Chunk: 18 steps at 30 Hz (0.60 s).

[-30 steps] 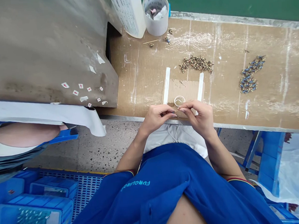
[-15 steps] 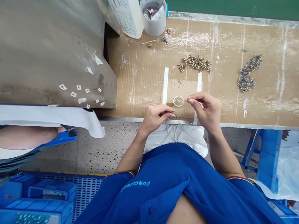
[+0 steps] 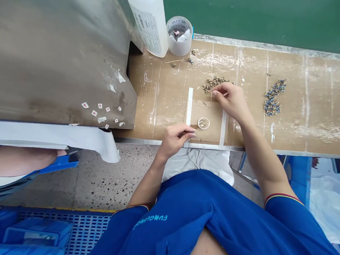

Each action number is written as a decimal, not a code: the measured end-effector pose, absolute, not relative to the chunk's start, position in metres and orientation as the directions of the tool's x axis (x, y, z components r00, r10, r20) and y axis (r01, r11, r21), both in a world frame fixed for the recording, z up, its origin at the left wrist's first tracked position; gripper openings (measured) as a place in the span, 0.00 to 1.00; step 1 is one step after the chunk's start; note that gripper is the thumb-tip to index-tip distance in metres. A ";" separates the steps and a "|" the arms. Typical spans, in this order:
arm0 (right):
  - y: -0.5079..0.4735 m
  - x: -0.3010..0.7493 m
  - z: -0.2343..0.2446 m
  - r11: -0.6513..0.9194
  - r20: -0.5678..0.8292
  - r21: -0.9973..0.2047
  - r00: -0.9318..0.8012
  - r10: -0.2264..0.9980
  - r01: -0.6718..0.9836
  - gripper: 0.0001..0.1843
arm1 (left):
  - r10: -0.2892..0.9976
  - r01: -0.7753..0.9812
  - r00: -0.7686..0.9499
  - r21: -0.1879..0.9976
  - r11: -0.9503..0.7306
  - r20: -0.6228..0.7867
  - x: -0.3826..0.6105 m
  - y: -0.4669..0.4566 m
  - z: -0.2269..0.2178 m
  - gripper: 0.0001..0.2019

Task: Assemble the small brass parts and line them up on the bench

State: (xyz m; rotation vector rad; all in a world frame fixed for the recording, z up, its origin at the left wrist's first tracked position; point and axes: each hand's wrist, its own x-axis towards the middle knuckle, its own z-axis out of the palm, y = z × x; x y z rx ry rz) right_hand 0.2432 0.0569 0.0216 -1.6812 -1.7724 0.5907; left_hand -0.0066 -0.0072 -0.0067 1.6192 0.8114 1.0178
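Brass fittings (image 3: 215,84) lie heaped on the bench (image 3: 159,101) just beside the half-open right hand (image 3: 230,100); left hand (image 3: 176,140) curled near a clear ring (image 3: 204,123) on a cardboard pad (image 3: 203,110), its grip indeterminable.

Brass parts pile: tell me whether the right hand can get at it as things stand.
Probably yes: the right hand is right by the brass parts pile, its fingertips just beside it, and nothing stands between them.
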 end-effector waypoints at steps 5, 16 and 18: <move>0.080 0.224 0.005 -0.017 0.106 -0.514 0.083 0.991 0.857 0.10 | 0.883 -0.002 0.408 0.967 -0.255 0.234 -0.007 -0.008 -0.008 0.08; 0.039 0.239 0.036 0.047 0.221 -0.740 0.176 0.959 0.672 0.10 | 0.831 0.026 0.441 0.921 -0.388 0.337 -0.008 -0.008 -0.008 0.07; 0.010 0.236 0.050 0.024 0.219 -0.813 0.268 0.938 0.581 0.13 | 0.809 0.028 0.460 0.905 -0.425 0.366 -0.007 -0.008 -0.006 0.06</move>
